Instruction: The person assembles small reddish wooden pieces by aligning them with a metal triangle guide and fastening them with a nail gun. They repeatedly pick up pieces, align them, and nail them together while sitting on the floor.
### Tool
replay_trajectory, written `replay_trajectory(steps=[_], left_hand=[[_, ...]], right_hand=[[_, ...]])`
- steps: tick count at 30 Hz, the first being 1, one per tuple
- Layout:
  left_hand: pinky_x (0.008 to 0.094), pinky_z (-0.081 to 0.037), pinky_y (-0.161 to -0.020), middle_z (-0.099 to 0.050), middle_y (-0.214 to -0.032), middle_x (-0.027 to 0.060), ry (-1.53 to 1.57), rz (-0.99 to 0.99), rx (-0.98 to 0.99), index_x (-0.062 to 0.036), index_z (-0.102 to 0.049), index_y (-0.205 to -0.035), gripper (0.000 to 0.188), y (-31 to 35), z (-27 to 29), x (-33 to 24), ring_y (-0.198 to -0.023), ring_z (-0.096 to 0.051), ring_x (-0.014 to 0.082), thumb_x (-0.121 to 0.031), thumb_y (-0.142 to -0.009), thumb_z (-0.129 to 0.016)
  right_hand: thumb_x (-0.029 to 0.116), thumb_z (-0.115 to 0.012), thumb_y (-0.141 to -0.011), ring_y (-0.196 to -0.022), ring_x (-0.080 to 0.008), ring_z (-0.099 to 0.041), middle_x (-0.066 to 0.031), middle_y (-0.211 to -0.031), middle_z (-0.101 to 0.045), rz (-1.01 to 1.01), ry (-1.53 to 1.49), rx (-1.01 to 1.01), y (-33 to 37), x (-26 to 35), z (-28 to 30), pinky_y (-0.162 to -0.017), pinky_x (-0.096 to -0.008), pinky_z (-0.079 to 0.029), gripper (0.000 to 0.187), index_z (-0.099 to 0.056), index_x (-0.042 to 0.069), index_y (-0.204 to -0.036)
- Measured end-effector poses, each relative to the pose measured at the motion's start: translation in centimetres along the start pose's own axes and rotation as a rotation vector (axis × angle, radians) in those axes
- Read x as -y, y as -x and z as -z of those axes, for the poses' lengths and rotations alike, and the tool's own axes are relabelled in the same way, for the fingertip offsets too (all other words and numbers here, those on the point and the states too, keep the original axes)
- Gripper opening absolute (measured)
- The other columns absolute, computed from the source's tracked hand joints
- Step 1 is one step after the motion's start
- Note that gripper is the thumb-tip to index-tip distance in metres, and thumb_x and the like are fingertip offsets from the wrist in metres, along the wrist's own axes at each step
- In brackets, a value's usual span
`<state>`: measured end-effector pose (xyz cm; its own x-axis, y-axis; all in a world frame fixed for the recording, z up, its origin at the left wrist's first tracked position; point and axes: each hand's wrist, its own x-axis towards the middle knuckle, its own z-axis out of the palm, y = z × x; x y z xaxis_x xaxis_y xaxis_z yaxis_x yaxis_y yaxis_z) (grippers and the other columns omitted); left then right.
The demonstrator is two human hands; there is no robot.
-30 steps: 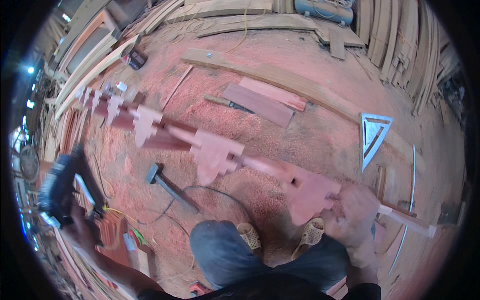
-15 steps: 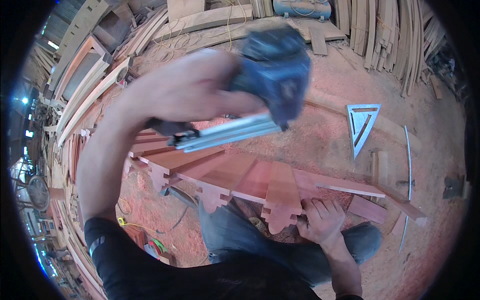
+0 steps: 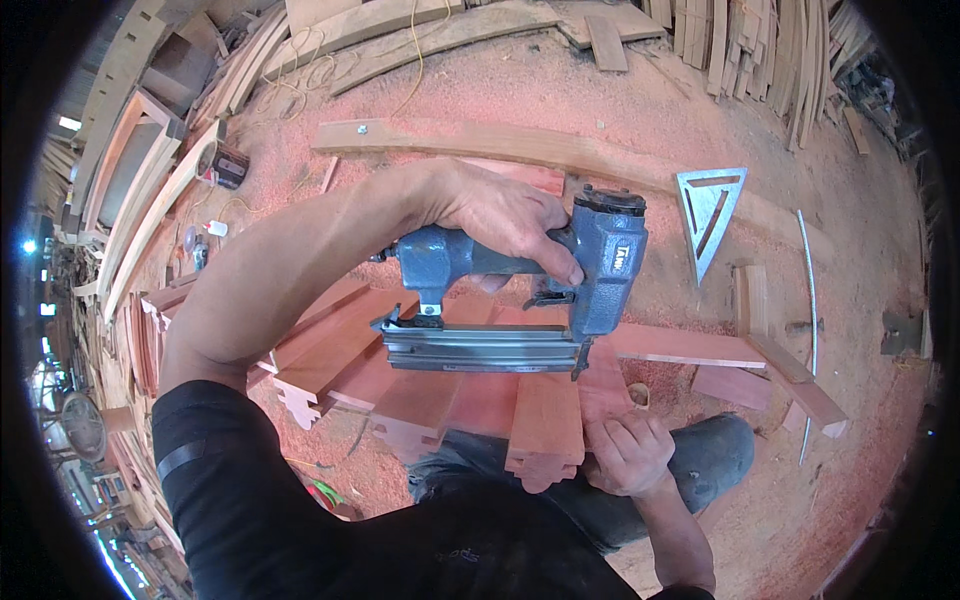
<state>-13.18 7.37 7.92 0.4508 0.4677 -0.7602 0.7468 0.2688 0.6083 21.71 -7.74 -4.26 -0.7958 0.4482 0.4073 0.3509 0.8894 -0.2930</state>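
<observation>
My left hand (image 3: 515,215) is wrapped round the grip of a blue nail gun (image 3: 612,270). Its silver magazine (image 3: 480,348) lies level across the view, the nose over the reddish boards; whether the nose touches them I cannot tell. Below spreads a fan of reddish wooden boards, among them one with a scalloped, notched end (image 3: 545,425) beside my knees. My right hand (image 3: 630,450) is closed at the near edge of a pinkish board (image 3: 603,385), right of that notched one. Its curled fingers appear to grip this edge.
A metal triangular square (image 3: 712,220) lies on the dusty floor to the right, near a thin pale rod (image 3: 808,330). Beyond the fan runs a long plank (image 3: 450,138). A dark can (image 3: 222,165) stands at left. Stacked timber (image 3: 760,60) lines the back right.
The nail gun, blurred and tilted before, has come down and is now steady and level above the boards in my left hand. My right hand stays by the board's edge; the view has shifted slightly.
</observation>
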Motion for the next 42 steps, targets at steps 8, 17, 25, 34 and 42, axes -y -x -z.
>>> replay_trajectory(steps=[8, 17, 25, 34, 42], left_hand=[[0.0329, -0.052, -0.059, -0.069, -0.072, 0.008, 0.023, 0.035, -0.015, 0.0017, -0.075, -0.11, 0.055, 1.5, -1.1, -1.5, -0.061, -0.068, 0.0164, -0.053, -0.1, -0.075], [0.0359, -0.055, -0.06, -0.071, -0.077, 0.0118, -0.005, -0.057, -0.057, 0.0036, -0.075, -0.116, 0.062, 3.6, -1.5, -3.4, -0.061, -0.07, 0.0196, -0.056, -0.099, -0.074], [0.036, -0.054, -0.06, -0.07, -0.078, 0.0102, 0.034, -0.04, 0.015, 0.0031, -0.071, -0.118, 0.062, 3.5, -1.4, -3.8, -0.065, -0.068, 0.0186, -0.056, -0.101, -0.071], [0.037, -0.057, -0.067, -0.077, -0.093, 0.0108, -0.015, -0.029, 0.063, 0.0027, -0.072, -0.117, 0.055, 2.5, -0.7, -3.9, -0.067, -0.069, 0.0183, -0.051, -0.107, -0.065], [0.0376, -0.058, -0.065, -0.078, -0.103, 0.0103, -0.133, -0.045, -0.001, 0.0007, -0.071, -0.122, 0.058, -2.0, 0.1, -0.8, -0.069, -0.071, 0.0201, -0.054, -0.105, -0.065]], right_hand=[[0.027, -0.075, -0.068, -0.083, -0.0235, -0.069, -0.005, -0.089, -0.068, -0.014, -0.016, -0.036, -0.2, 0.1, -0.2, -0.084, -0.0422, -0.057, 0.045, -0.077, 0.004, -0.107], [0.024, -0.077, -0.067, -0.084, -0.0245, -0.069, -0.0055, -0.087, -0.067, 0.007, -0.038, -0.11, -0.8, 0.0, -0.3, -0.079, -0.043, -0.052, 0.047, -0.076, 0.002, -0.108], [0.026, -0.078, -0.068, -0.084, -0.0244, -0.069, -0.0051, -0.086, -0.066, 0.006, -0.014, -0.073, -0.5, -0.1, -0.5, -0.079, -0.0436, -0.051, 0.052, -0.077, 0.0, -0.113], [0.026, -0.079, -0.068, -0.083, -0.0241, -0.069, -0.0051, -0.086, -0.067, 0.027, -0.017, -0.068, -0.2, -0.2, -0.6, -0.08, -0.0437, -0.051, 0.051, -0.078, 0.001, -0.112], [0.03, -0.08, -0.066, -0.084, -0.0235, -0.067, -0.0045, -0.085, -0.065, 0.012, -0.013, -0.066, -0.1, 0.1, -0.4, -0.079, -0.0424, -0.049, 0.051, -0.078, 0.003, -0.11]])
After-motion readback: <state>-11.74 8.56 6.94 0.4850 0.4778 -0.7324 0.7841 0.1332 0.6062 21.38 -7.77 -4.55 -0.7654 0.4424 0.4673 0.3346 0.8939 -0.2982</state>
